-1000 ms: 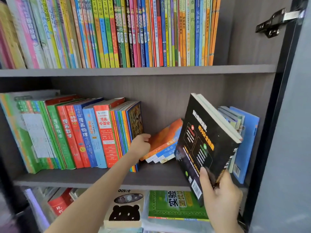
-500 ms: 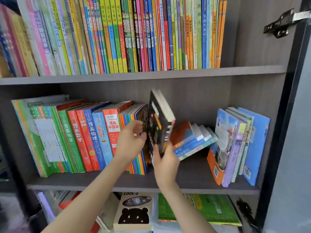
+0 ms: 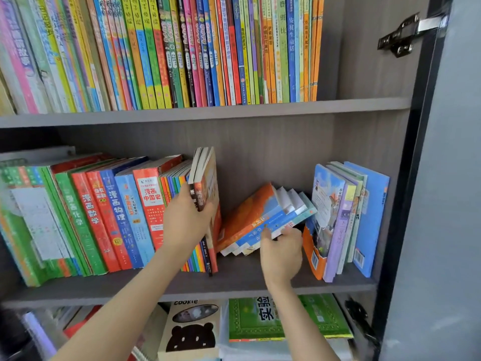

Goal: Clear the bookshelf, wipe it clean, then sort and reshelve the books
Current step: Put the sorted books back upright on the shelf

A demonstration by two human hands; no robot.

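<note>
On the middle shelf (image 3: 234, 280) a row of upright books (image 3: 104, 217) fills the left half. At the row's right end stands a tall dark-spined book (image 3: 205, 175) with an orange cover. My left hand (image 3: 186, 220) grips it by the spine, fingers curled round its front edge. To its right several orange and blue books (image 3: 257, 214) lean leftward in a fanned stack. My right hand (image 3: 281, 254) holds their lower right edge, thumb on the spines and fingers curled beneath.
Further upright books (image 3: 346, 217) stand at the shelf's right end against the side wall. The upper shelf is packed with thin colourful books (image 3: 182, 48). Below lie a cookie box (image 3: 192, 332) and a green book (image 3: 255, 319). The open cabinet door (image 3: 455, 178) is at right.
My right hand carried the black book from the right side to the end of the left row, let it go and moved to the leaning stack. My left hand shifted onto the newly placed book.
</note>
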